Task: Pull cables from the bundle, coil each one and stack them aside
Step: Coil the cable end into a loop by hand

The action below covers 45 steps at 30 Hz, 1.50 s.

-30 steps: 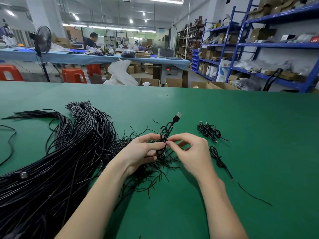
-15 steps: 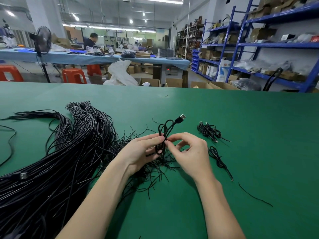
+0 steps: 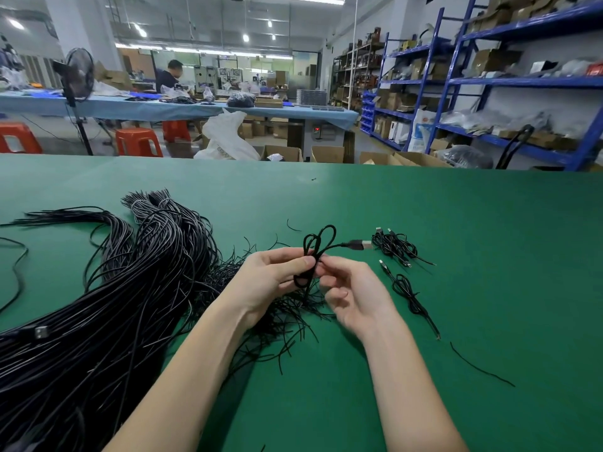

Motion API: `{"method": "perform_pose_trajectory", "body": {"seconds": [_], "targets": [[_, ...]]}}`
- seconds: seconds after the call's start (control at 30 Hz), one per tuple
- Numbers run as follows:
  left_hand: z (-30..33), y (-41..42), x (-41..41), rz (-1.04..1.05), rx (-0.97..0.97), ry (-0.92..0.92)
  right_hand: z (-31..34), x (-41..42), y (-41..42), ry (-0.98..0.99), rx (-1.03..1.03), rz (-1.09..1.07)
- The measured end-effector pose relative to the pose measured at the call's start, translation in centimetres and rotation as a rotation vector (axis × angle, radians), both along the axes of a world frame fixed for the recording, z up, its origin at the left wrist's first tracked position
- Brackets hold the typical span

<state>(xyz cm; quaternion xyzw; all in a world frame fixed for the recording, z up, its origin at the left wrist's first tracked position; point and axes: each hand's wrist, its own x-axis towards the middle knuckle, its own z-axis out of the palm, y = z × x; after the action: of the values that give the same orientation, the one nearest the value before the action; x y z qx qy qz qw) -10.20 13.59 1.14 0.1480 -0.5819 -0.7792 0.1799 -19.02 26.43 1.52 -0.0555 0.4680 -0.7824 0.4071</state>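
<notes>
Black coiled cable (image 3: 315,252) pinched between both hands, left hand (image 3: 270,282), right hand (image 3: 354,295)

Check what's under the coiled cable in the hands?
Under the coiled cable, loose black cable ends fan over the green table. The left hand and right hand cover part of them, so what lies directly beneath is unseen.

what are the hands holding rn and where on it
Both the left hand and right hand pinch the coiled cable at its middle, loops above, plug free.
</notes>
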Motion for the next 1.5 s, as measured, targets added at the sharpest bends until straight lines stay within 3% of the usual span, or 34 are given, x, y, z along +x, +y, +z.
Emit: {"method": "perform_pose_trajectory", "body": {"seconds": [0.2,0.37,0.43,0.5,0.63,0.7,0.77,0.97,1.1,1.2,1.3,1.37,1.5], "targets": [[0.4,0.0,-0.3,0.092,0.076,-0.04,-0.8,-0.2,-0.3,0.521,0.141,-0.125],[1.1,-0.2,-0.3,0.055,0.271,-0.158,-2.0,-0.7,-0.3,1.453,0.212,-0.454],[1.1,-0.5,0.0,0.016,0.336,-0.15,-2.5,-0.8,-0.3,1.672,0.176,-0.522],[0.7,-0.8,0.1,0.031,0.226,-0.134,-2.6,-0.6,-0.4,1.531,0.216,-0.467],[0.0,-1.2,0.5,0.075,-0.103,-0.083,-1.4,0.0,-0.3,0.546,0.14,-0.041],[-0.1,-1.3,0.5,0.073,-0.206,-0.061,-1.2,-0.3,-0.1,0.361,0.121,-0.006],[-0.2,-1.2,0.5,0.089,-0.284,-0.047,-1.0,-0.4,0.1,0.316,0.11,0.031],[-0.1,-0.8,0.6,0.075,-0.39,0.049,-0.9,-1.2,0.7,0.28,0.177,0.101],[0.3,-0.8,0.8,0.06,-0.39,-0.012,-0.9,-1.3,1.0,0.312,0.143,0.132],[0.7,-1.1,0.6,0.017,-0.275,-0.149,-0.5,-1.0,0.9,0.53,0.222,0.087],[1.0,-1.2,0.5,0.004,-0.182,-0.254,-0.2,-0.7,0.6,0.948,0.392,-0.061],[1.1,-1.3,0.5,0.043,-0.342,-0.319,-0.2,-0.4,0.3,1.141,0.465,-0.111],[1.8,-1.0,0.6,0.029,-0.988,-0.486,-0.3,-0.1,-0.1,1.316,0.547,-0.126]]}}
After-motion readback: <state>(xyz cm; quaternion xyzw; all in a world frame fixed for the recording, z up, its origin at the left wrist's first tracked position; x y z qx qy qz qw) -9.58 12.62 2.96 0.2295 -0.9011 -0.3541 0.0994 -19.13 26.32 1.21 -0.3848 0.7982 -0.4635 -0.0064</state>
